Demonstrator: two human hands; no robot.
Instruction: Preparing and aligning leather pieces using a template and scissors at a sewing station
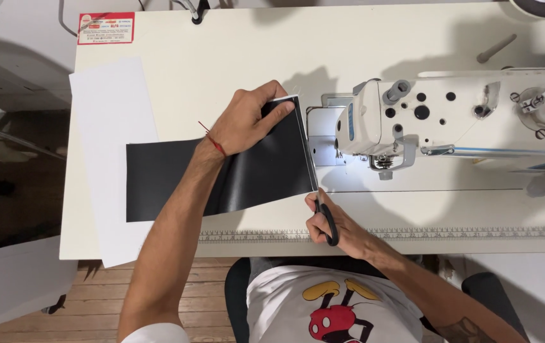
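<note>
Both hands work on one long sheet of black, leather-like material [247,171] lying flat just left of the white industrial sewing machine [450,121]. The left hand [250,121], a red thread at its wrist, is spread flat with fingers curled over the sheet's far corner, apparently pinning it so the edge stays taut and steady. The right hand [333,219], on the near side of the sheet's machine-facing edge, is closed around the black handles of a pair of scissors [323,213], blades pointing away along that edge, where a thin pale strip shows; a trim line seems likely. Left of the machine, beyond the black sheet, a white paper sheet [110,127] lies partly under it and overhangs the cream table [221,51]. Nearer the person than the machine, a long ruler strip [412,233] runs along the table's front edge, handy for measuring.
</note>
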